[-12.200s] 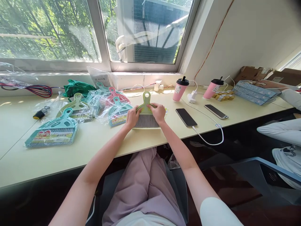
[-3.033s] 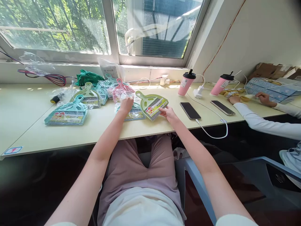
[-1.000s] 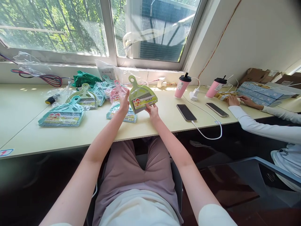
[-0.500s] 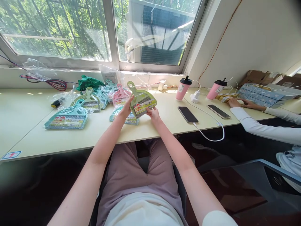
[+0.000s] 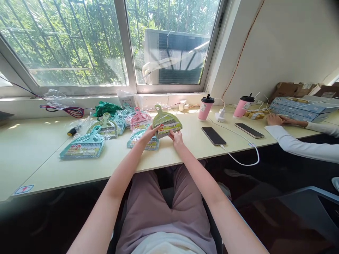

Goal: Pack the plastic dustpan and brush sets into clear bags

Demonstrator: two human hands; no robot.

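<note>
Both my hands hold a green dustpan and brush set (image 5: 166, 120) with a printed label, raised a little over the table. My left hand (image 5: 150, 134) grips its left edge. At its lower right edge, my right hand (image 5: 176, 136) pinches the rim. Behind my left hand a wrapped teal dustpan set (image 5: 135, 140) lies on the table, partly covered. A pink dustpan set (image 5: 138, 119) is just beyond it. Farther left are another green set (image 5: 106, 123) and a wrapped teal set (image 5: 84, 145), with more teal sets at the back.
On the right are two pink cups (image 5: 204, 108) with black lids, a phone (image 5: 214, 135) on a white cable, and a second phone (image 5: 249, 130). Another person's hands (image 5: 275, 120) rest near blue boxes (image 5: 296, 106). A yellow-black screwdriver handle (image 5: 74, 130) and green plastic (image 5: 106, 108) lie left.
My view has tilted up, so the table sits lower in the picture. The green dustpan set is now held more upright and level. The co-worker's hands have shifted slightly.
</note>
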